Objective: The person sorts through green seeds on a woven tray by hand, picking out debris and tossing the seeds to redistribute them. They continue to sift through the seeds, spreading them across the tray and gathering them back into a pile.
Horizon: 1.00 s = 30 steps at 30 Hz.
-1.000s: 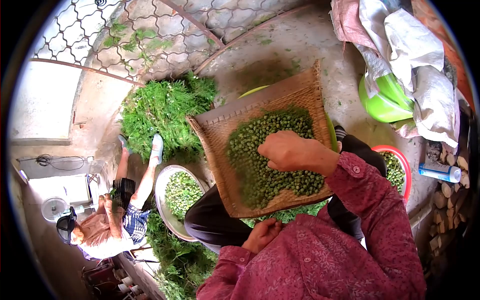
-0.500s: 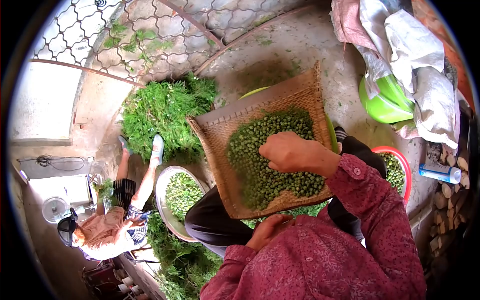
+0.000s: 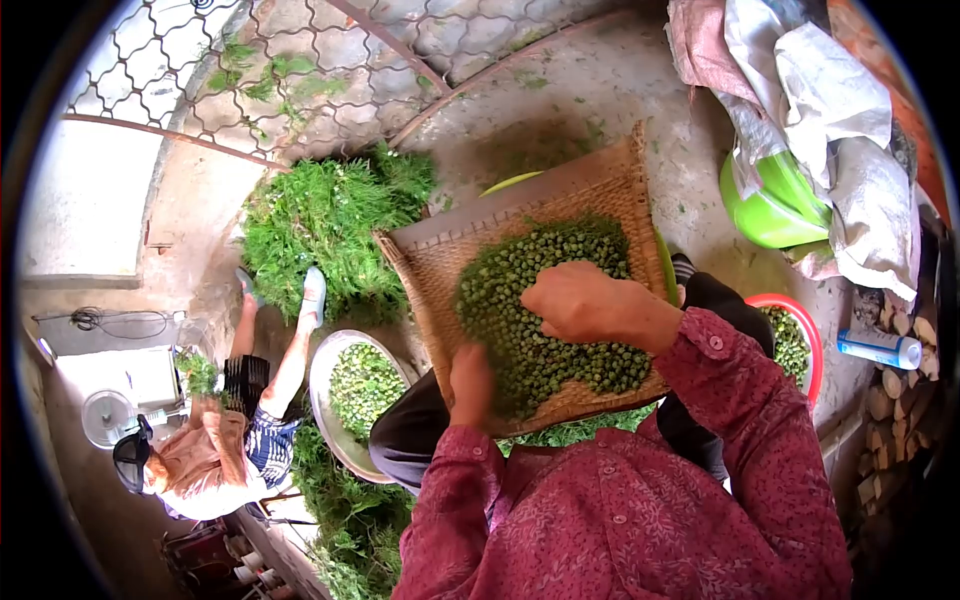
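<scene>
A woven winnowing basket (image 3: 440, 265) rests across my lap, holding a heap of small round green buds (image 3: 540, 255). My right hand (image 3: 600, 305) lies over the middle of the heap with its fingers curled in, and what they hold, if anything, is hidden. At the basket's left side is my left hand (image 3: 470, 385), smeared by motion, near the edge of the buds. Its fingers cannot be made out.
A pale basin (image 3: 322, 375) of lighter buds stands to my left, and a red-rimmed basin (image 3: 815, 345) to my right. Leafy green stems (image 3: 330, 215) lie in a pile ahead. Another person (image 3: 215, 450) sits at the left holding greenery. White sacks (image 3: 835, 85) hang over a green tub (image 3: 770, 205).
My left hand has come up from near my belly to the basket's left side. My right hand has hardly moved. The other person's hands have come together near some greenery.
</scene>
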{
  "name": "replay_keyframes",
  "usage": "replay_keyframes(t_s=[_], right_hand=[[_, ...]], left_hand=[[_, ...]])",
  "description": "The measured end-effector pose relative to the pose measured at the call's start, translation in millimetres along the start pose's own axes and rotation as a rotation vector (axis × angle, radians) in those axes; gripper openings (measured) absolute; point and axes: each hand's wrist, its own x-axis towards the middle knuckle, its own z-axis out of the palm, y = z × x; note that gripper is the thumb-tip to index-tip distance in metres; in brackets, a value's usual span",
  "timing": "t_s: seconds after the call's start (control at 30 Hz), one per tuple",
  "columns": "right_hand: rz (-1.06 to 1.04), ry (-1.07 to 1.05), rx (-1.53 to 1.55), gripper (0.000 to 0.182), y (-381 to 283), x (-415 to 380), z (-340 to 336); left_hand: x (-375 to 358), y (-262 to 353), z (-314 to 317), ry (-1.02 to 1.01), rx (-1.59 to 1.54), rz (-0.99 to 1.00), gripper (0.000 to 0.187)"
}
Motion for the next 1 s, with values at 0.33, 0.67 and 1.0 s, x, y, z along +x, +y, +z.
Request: replay_keyframes(t_s=[0.33, 0.67, 1.0], right_hand=[[-0.004, 0.022, 0.006, 0.015, -2.5, 1.1, 0.1], [-0.007, 0.054, -0.003, 0.014, -1.9, -4.3, -0.6], [0.035, 0.002, -0.019, 0.013, -0.6, -5.3, 1.4]], left_hand=[[23.8, 7.4, 9.0, -0.174, 0.266, -0.023, 0.014], [23.3, 12.5, 13.5, -0.158, 0.208, -0.074, 0.013], [19.7, -1.5, 21.1, -0.228, 0.338, 0.081, 0.014]])
